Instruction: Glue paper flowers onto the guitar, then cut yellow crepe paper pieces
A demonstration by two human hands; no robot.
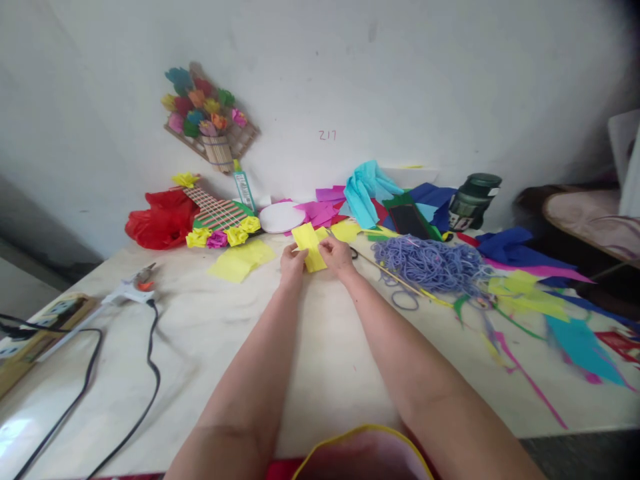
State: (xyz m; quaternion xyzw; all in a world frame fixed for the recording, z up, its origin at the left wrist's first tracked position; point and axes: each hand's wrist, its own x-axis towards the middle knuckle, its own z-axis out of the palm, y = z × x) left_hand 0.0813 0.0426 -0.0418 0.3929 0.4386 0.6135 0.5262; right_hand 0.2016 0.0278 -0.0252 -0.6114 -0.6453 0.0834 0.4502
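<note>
A: So where's that rectangular piece of thin yellow paper [310, 248]?
B: Right between the two bare hands, at the far side of the pale, smooth-topped desk [230, 373]! It's tilted, top end leaning to the left.
A: And the left hand [294, 261]?
B: On the paper's left edge, low down. Thumb and fingers are drawn in close, the grip pinching that side.
A: The right hand [337, 255]?
B: Opposite edge, a little higher! Fingertips bunched together, a small, tight grip on the paper. So it sits in both grips at once, its middle bare between them.
A: Is the bottom edge touching the desk?
B: Can't tell from here.
A: What's around them?
B: Just left of the left hand, a flat sheet of translucent yellow paper [241, 260] lies on the desk. Behind the hands there's a flat white oval disc [283, 217]. And over to the right of the right hand, look, a big tangled heap of lavender-blue cord [430, 263]!
A: And well off to the left?
B: A white plastic glue gun [131, 289] with an orange trigger, its black cable trailing across the desk.
</note>
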